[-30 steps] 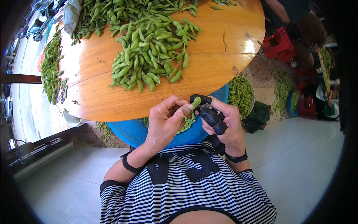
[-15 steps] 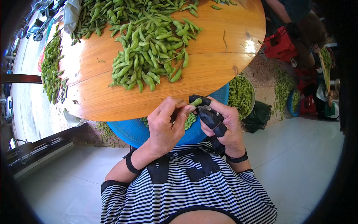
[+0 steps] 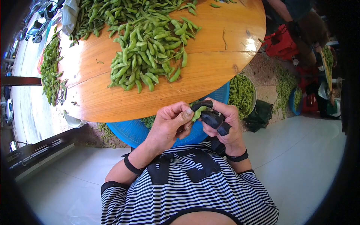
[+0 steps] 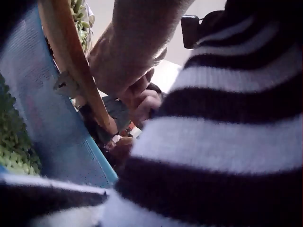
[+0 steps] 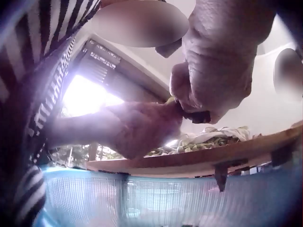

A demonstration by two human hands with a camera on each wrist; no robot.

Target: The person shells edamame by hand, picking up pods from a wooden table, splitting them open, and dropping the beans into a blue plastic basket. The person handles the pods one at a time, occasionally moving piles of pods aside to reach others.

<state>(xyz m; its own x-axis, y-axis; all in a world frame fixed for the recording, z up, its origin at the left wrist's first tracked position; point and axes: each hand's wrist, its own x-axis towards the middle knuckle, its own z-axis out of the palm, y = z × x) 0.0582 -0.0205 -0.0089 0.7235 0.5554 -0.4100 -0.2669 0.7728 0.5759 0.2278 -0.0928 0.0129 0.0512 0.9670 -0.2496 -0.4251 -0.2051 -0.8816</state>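
Over the blue basket, a green pod lies between the two hands. The left hand pinches its near side between thumb and finger. Black wrappings cover the thumb and a finger of the right hand, which grips the pod from the other side. In the right wrist view, the left hand meets the right hand, and the pod is mostly hidden. The left wrist view shows part of the left hand, with its fingertips unclear. Small green pieces lie in the basket, partly covered by the hands.
A wooden table curves in front, bearing a large heap of pods and a darker strip of pods at left. A round container of pods and a dark green bag stand at right. Another person is partly visible at upper right.
The left hand has shifted slightly right and its fingers sit closer to the wrapped fingers. The pod now hangs lower between the hands, where it earlier stuck up above them.
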